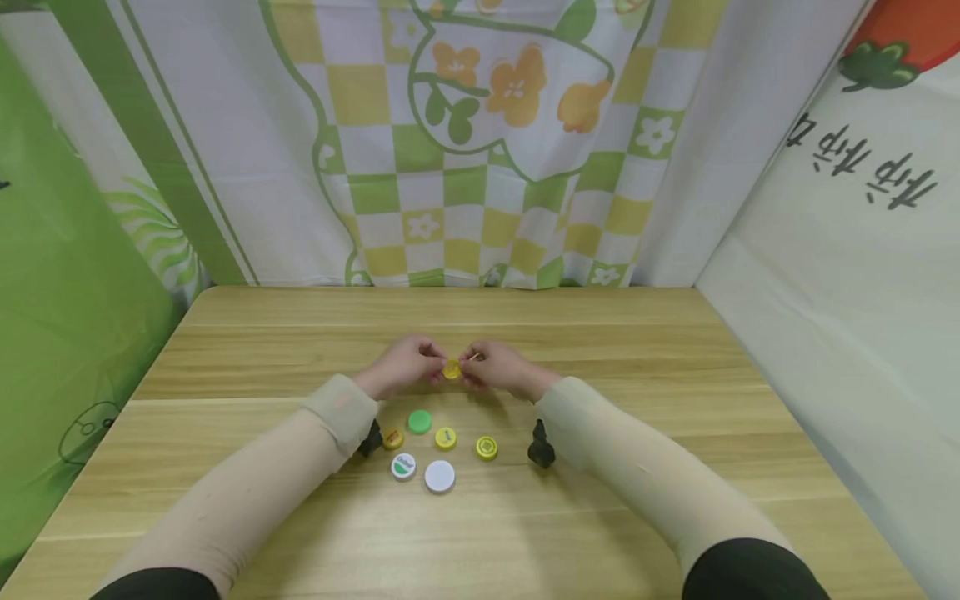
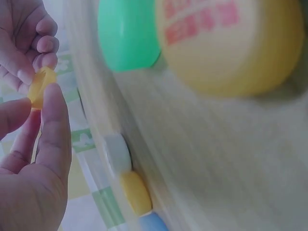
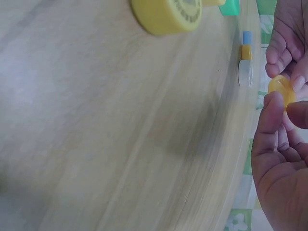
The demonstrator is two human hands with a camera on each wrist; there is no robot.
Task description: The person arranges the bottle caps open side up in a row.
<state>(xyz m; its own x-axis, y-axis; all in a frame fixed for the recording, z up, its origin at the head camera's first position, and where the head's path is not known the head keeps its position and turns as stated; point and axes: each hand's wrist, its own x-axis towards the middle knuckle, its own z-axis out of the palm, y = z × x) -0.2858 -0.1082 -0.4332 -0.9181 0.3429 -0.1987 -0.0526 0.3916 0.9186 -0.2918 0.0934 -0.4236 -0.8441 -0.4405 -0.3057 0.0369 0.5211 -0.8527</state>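
Observation:
A small yellow bottle cap (image 1: pixel 451 369) is held up between both hands above the far half of the table. My left hand (image 1: pixel 405 367) pinches its left side between thumb and fingers. On the opposite side the thumb and fingertips of my right hand (image 1: pixel 501 369) pinch it too. In the left wrist view the cap (image 2: pixel 42 86) is turned on edge, its hollow side partly visible. The right wrist view shows the same cap (image 3: pixel 281 90) gripped from both sides, with fingertips covering part of its rim.
Nearer me lie a green cap (image 1: pixel 420 422), yellow caps (image 1: pixel 446 438) (image 1: pixel 487 448), an orange-yellow cap (image 1: pixel 393 438), a white-and-green cap (image 1: pixel 403 467) and a white cap (image 1: pixel 440 477). The left wrist view shows another white cap (image 2: pixel 118 154), a yellow cap (image 2: pixel 136 193) and a blue cap (image 2: pixel 154 222).

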